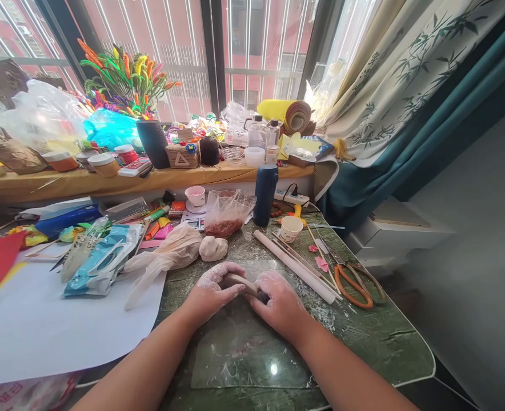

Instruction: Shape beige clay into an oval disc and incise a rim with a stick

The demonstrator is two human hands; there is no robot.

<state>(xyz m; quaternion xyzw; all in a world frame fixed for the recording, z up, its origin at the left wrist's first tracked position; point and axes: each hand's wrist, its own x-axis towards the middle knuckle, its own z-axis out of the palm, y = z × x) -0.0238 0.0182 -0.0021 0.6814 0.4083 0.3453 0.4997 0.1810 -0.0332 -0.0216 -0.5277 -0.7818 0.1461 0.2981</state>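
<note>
My left hand (pixel 217 284) and my right hand (pixel 276 294) are both dusted with white powder. Between them they grip a grey-brown piece of clay (pixel 240 281), partly hidden by the fingers and thumbs. It is held above a clear sheet (pixel 252 357) lying on the dark green table. Just beyond my left hand sits a white lump of clay (pixel 213 249), beside a crumpled plastic bag (pixel 179 245). A white rolling pin (pixel 295 267) lies slanted to the right of my right hand, with thin sticks alongside it.
Orange-handled scissors (pixel 353 291) lie near the table's right edge. A paper cup (pixel 291 228), a dark blue bottle (pixel 265 195) and a bag of reddish-brown material (pixel 227 220) stand behind. White paper (pixel 72 331) and craft packets cover the left. The windowsill holds jars.
</note>
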